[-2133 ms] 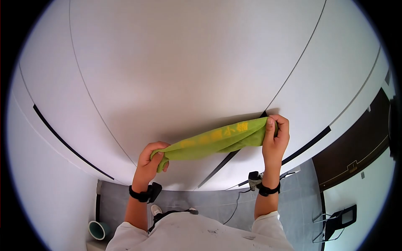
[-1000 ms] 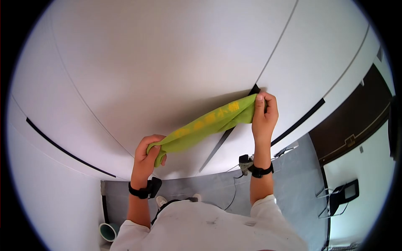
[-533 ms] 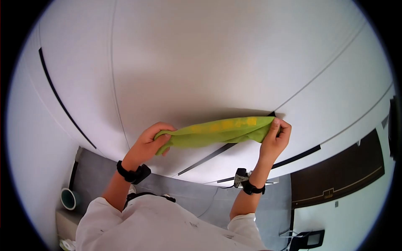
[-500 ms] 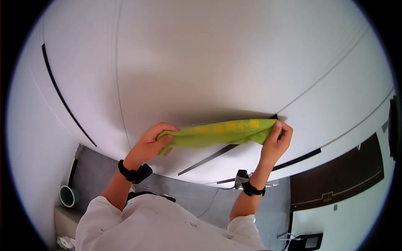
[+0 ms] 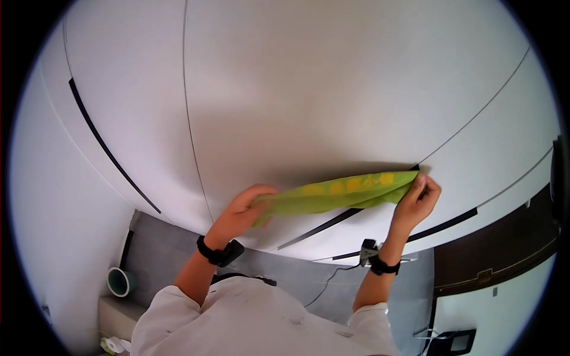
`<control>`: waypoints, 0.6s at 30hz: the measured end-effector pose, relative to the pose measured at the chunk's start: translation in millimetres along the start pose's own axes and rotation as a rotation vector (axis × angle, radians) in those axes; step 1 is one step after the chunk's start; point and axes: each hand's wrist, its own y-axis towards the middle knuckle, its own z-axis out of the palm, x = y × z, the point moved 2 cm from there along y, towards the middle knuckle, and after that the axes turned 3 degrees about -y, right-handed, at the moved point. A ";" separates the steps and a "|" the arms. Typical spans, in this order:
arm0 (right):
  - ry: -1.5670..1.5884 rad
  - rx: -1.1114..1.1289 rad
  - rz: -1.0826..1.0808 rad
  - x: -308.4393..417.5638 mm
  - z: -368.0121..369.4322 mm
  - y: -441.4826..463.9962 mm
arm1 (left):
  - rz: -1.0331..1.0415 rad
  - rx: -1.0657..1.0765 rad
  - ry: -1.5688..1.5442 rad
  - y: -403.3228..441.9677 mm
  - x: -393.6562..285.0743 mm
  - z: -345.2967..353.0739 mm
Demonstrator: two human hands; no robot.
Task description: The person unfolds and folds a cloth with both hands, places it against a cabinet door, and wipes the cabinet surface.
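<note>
A green cloth (image 5: 347, 194) with yellow printed characters is stretched between my two hands in front of a white cabinet front. My left hand (image 5: 238, 210) is closed around its left end, where the cloth looks bunched and a little blurred. At the other end, my right hand (image 5: 418, 204) pinches the cloth's corner between thumb and fingers. The cloth hangs in a narrow, folded band, slightly higher on the right. Whether it touches the cabinet I cannot tell.
White cabinet doors (image 5: 332, 77) fill the view ahead, with long black handle strips (image 5: 113, 145). On the grey floor (image 5: 172, 252) at lower left is a teal-and-white bucket (image 5: 120, 282). A dark brown door (image 5: 493, 255) is at right. A cable (image 5: 323, 288) runs down near my right wrist.
The whole view has shifted, so cabinet, hands and cloth all appear farther right. Both hands keep their hold on the cloth, and the left hand is blurred by motion.
</note>
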 end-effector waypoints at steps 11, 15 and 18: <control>0.090 0.046 0.065 20.3 -6.7 8.2 | -0.033 -0.024 -0.039 8.0 1.5 14.2; 0.135 0.039 0.135 12.0 -4.0 -2.3 | 0.014 -0.011 0.033 16.4 4.9 13.8; 0.079 0.016 0.046 3.3 -3.6 -5.4 | -0.005 -0.052 0.027 16.0 12.6 12.0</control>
